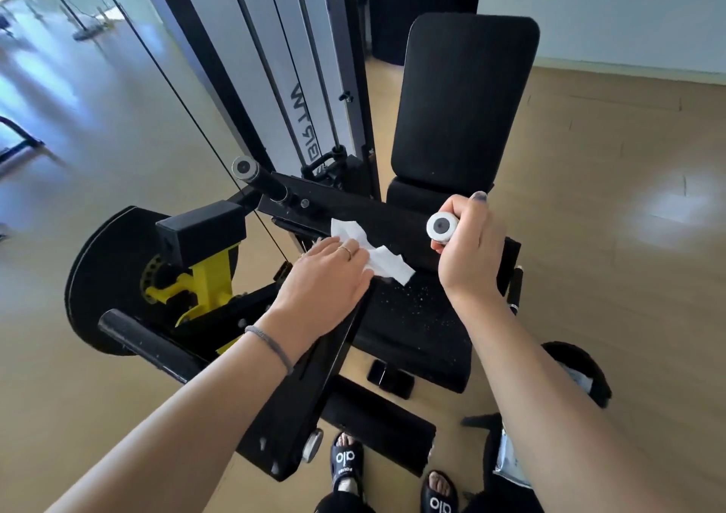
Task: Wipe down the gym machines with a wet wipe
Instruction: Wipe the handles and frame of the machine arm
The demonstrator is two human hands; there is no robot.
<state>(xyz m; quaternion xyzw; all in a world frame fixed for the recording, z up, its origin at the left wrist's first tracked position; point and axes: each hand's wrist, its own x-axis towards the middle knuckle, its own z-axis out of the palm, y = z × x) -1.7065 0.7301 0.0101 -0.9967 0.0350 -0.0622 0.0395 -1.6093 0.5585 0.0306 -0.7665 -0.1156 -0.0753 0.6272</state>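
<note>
My left hand [326, 277] lies flat, fingers straight, pressing the crumpled white wet wipe [373, 255] onto the machine's black padded roller [389, 222]. My right hand [467, 245] grips the roller's round white end cap [442, 227].

White wet wipe [371, 253] under left hand [328, 277] fingers. Black roller pad [389, 226], white end cap [442, 226] with dark centre beside right hand [469, 245] fingers. Black seat [412, 316] speckled white. Yellow bracket [208, 277]. Grey wristband [271, 345]. Black slides [345, 463], white lettering.
</note>
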